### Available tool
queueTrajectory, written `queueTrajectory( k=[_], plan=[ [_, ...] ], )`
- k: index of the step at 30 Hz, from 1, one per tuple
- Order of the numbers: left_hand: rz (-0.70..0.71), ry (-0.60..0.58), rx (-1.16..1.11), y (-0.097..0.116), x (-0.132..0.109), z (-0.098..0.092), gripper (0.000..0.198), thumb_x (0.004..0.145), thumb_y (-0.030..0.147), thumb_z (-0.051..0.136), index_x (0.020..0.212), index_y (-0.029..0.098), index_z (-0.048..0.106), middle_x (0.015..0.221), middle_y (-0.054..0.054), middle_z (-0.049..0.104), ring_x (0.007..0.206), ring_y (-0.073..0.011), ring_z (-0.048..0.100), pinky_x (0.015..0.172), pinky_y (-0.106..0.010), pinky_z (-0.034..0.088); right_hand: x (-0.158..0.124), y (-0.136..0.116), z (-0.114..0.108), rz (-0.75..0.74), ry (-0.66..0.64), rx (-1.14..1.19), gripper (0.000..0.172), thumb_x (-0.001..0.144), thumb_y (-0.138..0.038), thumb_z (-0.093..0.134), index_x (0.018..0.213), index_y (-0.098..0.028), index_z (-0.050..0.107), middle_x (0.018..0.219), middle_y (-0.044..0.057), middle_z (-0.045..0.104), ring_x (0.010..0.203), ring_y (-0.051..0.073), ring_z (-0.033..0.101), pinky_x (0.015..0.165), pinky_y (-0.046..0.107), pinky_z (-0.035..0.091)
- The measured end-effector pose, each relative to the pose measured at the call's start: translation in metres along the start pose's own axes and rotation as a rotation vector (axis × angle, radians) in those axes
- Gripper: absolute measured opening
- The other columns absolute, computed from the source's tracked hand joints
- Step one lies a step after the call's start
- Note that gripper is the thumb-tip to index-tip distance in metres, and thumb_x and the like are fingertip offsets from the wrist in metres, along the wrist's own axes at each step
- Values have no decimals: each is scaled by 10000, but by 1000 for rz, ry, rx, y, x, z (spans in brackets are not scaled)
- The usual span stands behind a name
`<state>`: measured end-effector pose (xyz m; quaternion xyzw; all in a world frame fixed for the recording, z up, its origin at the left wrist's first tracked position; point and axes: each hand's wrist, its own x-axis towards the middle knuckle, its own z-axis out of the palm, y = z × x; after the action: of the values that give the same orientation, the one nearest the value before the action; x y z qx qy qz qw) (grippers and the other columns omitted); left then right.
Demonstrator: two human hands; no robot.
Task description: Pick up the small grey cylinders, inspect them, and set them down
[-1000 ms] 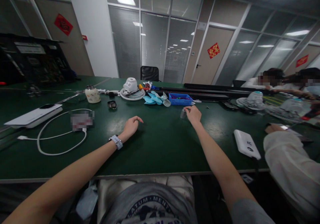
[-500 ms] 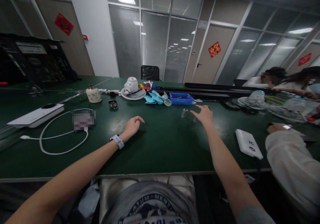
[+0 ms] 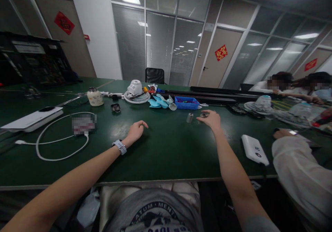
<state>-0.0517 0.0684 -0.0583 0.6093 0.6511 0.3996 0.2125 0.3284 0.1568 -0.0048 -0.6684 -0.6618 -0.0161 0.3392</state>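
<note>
My right hand point(image 3: 212, 120) is over the table at mid-right, with thumb and fingers closed around a small metal cylinder point(image 3: 204, 115), its dark round top showing between them. Just left of it, a similar grey metal cylinder point(image 3: 190, 118) stands upright on the table. Away to the left, my left hand point(image 3: 136, 131) hovers at or rests on the tabletop, fingers loosely bent with the index finger stretched out, holding nothing. A pale-strapped watch is on that wrist.
Behind lie a blue tray point(image 3: 186, 103), light-blue fan blades point(image 3: 158, 101) and a white fan part point(image 3: 135, 88). A bottle point(image 3: 94, 96) and a looped white cable point(image 3: 38, 149) are left. A white power bank point(image 3: 255, 149) and a co-worker's sleeve point(image 3: 298, 163) are right.
My right hand's thumb and fingers have closed round the small metal cylinder; before, they were apart above it. My left hand has kept its pose. The view has shifted slightly.
</note>
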Motion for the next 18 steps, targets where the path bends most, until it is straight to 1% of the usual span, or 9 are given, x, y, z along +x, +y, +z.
queueTrajectory(
  k=[1,3,4,6,9,11,14,16,18],
  plan=[
    [-1,2,7,0,0,0,313,671,122,382,808,199,653,491,37,491,489,-157,467,515,-252,297,-6,-13,-1,-43,15,72,514,614,-433,786,1064,-205,690,844,64,728,867,247,682,811,363,510],
    [1,5,24,1,0,0,314,677,126,381,812,198,656,487,37,485,490,-157,467,515,-252,295,-22,-44,6,-152,-29,249,567,630,-448,779,1128,-208,655,840,57,724,815,221,685,789,351,519],
    [6,4,32,1,0,0,315,681,129,380,814,198,657,489,36,485,492,-158,468,516,-252,295,-32,-61,12,-215,-87,344,599,633,-446,782,1162,-209,633,853,56,722,795,207,685,776,341,525],
    [18,5,48,1,0,0,317,686,134,376,817,195,658,498,33,489,498,-157,470,518,-252,298,-54,-91,29,-330,-254,492,628,646,-428,783,1208,-215,600,895,55,720,783,185,684,757,317,533],
    [30,1,55,-1,1,1,319,685,136,371,820,191,655,508,32,492,508,-155,469,522,-250,305,-81,-124,55,-450,-356,541,624,644,-398,797,1209,-221,602,914,52,716,791,183,683,759,309,535],
    [48,-3,37,-2,1,2,312,688,139,372,824,186,648,517,32,491,510,-152,461,522,-248,307,-91,-136,67,-496,-378,554,637,656,-391,794,1234,-224,583,922,51,716,797,185,683,771,314,533],
    [136,-35,-44,1,-3,1,291,732,164,383,874,182,636,577,25,536,556,-154,484,553,-250,351,-96,-140,77,-495,-384,580,643,690,-401,770,1269,-233,547,929,49,717,805,190,685,781,327,532],
    [259,-47,-98,8,-7,1,280,791,204,404,958,186,628,718,-3,631,706,-175,557,663,-271,414,-97,-138,82,-460,-387,615,658,692,-412,766,1281,-240,527,937,47,717,812,193,688,785,335,534],
    [392,-15,-99,20,-12,1,274,843,270,451,1048,201,618,951,-41,689,958,-208,573,840,-316,421,-98,-135,87,-414,-413,682,683,674,-414,778,1281,-239,517,943,45,718,824,194,689,797,342,535]
  ],
)
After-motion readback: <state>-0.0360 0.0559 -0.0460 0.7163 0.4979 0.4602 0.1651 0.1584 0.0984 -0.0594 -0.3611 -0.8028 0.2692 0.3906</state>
